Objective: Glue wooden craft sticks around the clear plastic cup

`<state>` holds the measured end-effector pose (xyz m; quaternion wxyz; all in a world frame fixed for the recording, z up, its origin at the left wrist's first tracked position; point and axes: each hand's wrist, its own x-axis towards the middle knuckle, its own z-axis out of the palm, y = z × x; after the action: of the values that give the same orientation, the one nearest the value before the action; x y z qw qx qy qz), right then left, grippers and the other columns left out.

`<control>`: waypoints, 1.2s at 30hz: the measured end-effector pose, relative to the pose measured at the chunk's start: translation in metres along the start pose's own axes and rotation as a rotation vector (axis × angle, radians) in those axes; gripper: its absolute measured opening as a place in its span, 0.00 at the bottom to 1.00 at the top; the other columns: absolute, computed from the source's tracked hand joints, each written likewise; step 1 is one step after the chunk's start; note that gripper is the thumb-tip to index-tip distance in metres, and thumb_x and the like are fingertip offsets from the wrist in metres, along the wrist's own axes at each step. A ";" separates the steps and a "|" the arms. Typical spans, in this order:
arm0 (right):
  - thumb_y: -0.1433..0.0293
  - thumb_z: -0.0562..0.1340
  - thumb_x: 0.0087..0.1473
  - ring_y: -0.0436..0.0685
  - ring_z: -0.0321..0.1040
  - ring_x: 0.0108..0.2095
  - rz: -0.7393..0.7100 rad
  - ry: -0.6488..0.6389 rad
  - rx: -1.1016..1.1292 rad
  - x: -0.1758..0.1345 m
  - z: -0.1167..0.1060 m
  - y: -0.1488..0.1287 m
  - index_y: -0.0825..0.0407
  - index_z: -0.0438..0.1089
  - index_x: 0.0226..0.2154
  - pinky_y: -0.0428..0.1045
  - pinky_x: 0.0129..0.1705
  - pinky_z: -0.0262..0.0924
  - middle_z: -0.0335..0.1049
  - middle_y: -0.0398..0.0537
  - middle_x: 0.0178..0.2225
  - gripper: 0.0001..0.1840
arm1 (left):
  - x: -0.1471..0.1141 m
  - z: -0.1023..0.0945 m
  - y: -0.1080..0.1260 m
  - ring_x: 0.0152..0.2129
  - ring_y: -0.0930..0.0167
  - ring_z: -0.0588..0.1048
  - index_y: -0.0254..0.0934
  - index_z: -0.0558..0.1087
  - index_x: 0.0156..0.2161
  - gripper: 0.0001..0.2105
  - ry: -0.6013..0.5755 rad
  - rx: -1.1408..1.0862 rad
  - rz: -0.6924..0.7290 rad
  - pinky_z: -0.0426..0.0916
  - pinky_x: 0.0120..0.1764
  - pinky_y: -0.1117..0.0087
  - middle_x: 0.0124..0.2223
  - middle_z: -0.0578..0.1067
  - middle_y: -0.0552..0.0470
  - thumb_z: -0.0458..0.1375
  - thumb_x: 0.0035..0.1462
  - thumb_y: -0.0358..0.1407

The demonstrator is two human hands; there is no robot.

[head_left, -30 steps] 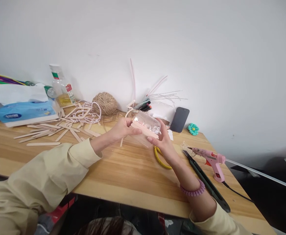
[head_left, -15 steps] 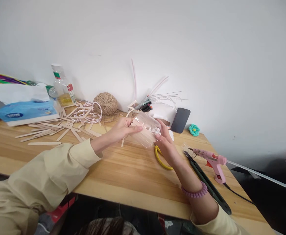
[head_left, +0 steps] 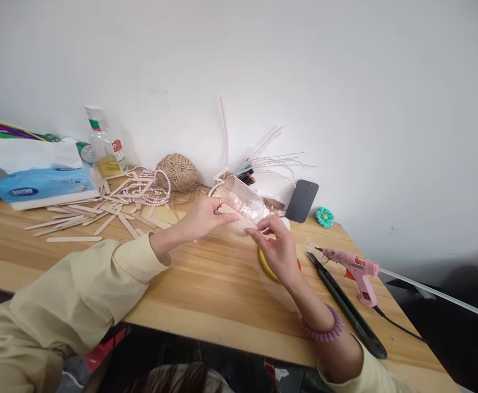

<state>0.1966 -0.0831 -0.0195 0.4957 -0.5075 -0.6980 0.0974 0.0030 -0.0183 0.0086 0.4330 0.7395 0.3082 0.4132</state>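
My left hand (head_left: 207, 220) is closed on the left end of a clear plastic container (head_left: 249, 197), tilted on its side above the table. Pale wooden craft sticks (head_left: 239, 220) line its near side in a row. With thumb and fingertips, my right hand (head_left: 279, 246) pinches the right end of the sticks; whether it grips only one stick, I cannot tell. Partly hidden under the right hand is a yellow, curved handle (head_left: 266, 266) with a bit of red.
Loose craft sticks (head_left: 75, 239), bead strings (head_left: 163, 188), a twine ball (head_left: 177, 172), a bottle (head_left: 103, 144) and a tissue pack (head_left: 46, 185) crowd the left. Rightward are a phone (head_left: 302, 201), a teal flower (head_left: 324, 217), a dark green cutter (head_left: 351, 311) and a pink glue gun (head_left: 364, 273).
My right hand has shifted from the container's right end down to the end of the sticks, fingers now pinched. The container has turned slightly, showing more of its clear side.
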 end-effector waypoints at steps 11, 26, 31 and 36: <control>0.54 0.64 0.50 0.55 0.67 0.31 0.270 -0.412 -0.058 0.002 -0.003 0.004 0.51 0.68 0.28 0.50 0.33 0.59 0.73 0.45 0.30 0.17 | 0.004 -0.014 0.004 0.18 0.75 0.62 0.35 0.71 0.33 0.08 -0.275 0.344 0.006 0.52 0.23 0.74 0.21 0.65 0.60 0.60 0.44 0.34; 0.62 0.70 0.47 0.64 0.63 0.46 -0.288 -0.305 -0.387 0.010 -0.002 -0.021 0.47 0.69 0.41 0.59 0.50 0.56 0.70 0.50 0.42 0.19 | -0.007 -0.017 -0.007 0.55 0.57 0.62 0.40 0.62 0.54 0.33 -0.278 0.573 0.252 0.50 0.58 0.52 0.56 0.67 0.44 0.68 0.43 0.42; 0.68 0.70 0.48 0.58 0.66 0.39 -0.194 -0.353 -0.278 0.013 0.005 -0.018 0.48 0.71 0.33 0.55 0.46 0.56 0.73 0.44 0.35 0.09 | -0.017 -0.006 -0.023 0.58 0.57 0.60 0.41 0.70 0.42 0.22 -0.218 0.515 0.238 0.50 0.59 0.53 0.52 0.71 0.46 0.69 0.42 0.44; 0.65 0.69 0.50 0.57 0.67 0.37 -0.129 -0.358 -0.269 0.014 0.005 -0.018 0.47 0.70 0.31 0.55 0.47 0.54 0.73 0.42 0.32 0.07 | -0.017 0.003 -0.025 0.48 0.63 0.68 0.39 0.73 0.32 0.08 -0.187 0.504 0.130 0.47 0.59 0.52 0.42 0.73 0.51 0.64 0.51 0.40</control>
<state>0.1819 -0.0786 -0.0021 0.2971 -0.4982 -0.8124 0.0599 -0.0049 -0.0221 -0.0200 0.2345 0.8771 0.3119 0.2801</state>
